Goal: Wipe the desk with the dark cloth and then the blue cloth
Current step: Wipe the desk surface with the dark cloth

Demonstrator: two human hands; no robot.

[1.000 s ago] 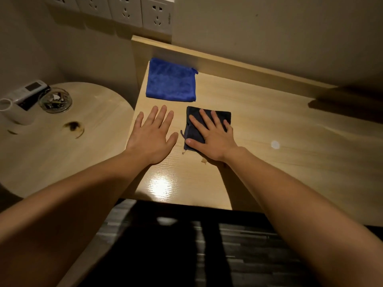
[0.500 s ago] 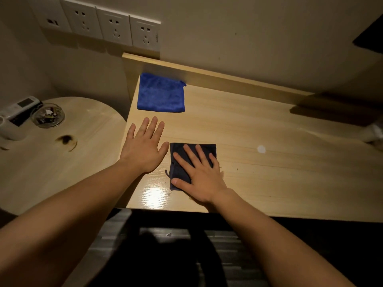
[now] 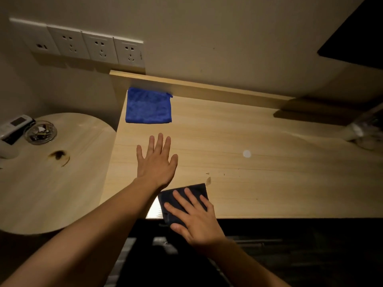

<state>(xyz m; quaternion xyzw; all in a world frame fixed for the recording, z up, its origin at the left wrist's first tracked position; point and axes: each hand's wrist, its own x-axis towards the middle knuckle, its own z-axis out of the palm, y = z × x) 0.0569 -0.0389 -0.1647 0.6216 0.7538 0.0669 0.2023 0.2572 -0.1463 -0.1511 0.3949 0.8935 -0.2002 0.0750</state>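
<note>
Head view: right hand [image 3: 194, 220] presses the dark cloth [image 3: 182, 200] flat at the tabletop [image 3: 269, 183] edge, fingers spread wide to push it. Left hand [image 3: 156, 162] lies open, probably for support.

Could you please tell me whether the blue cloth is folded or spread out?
Folded, it seems: the blue cloth lies as a compact, neat square at the desk's back left corner, untouched.

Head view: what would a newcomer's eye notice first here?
The blue cloth stands out most, lying flat at the desk's far left corner. Next, the two hands: the left hand lies flat on the bare wood, and the right hand presses the dark cloth at the near edge.
</note>
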